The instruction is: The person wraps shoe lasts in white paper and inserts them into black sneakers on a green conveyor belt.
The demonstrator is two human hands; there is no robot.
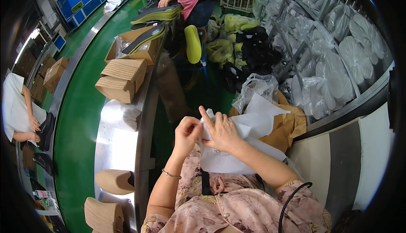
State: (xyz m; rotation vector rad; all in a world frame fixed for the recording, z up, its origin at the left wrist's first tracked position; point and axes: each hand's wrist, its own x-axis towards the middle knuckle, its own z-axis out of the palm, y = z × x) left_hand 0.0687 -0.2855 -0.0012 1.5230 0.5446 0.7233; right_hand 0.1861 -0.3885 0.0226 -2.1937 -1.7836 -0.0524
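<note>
In front of my body, both hands work at thin white paper (224, 162), with one bunched part between them and a loose sheet over my lap. My left hand (186, 136) is closed, its thumb and fingertips pinching the bunched edge. Against it, my right hand (223, 132) presses the same paper with its thumb and bent fingers while its index finger points up. Part of the bunched paper is hidden behind the fingers. Another white sheet (259, 113) lies just beyond my right hand, over crumpled brown paper (292, 125).
On the metal ledge at left stand tan molded paper inserts (122, 74), a white wrapped bundle (120, 114) and a box (148, 55) with insoles (146, 38). Beyond runs a green belt (80, 106). A rack (334, 59) holds bagged soles at right. Two other people work nearby.
</note>
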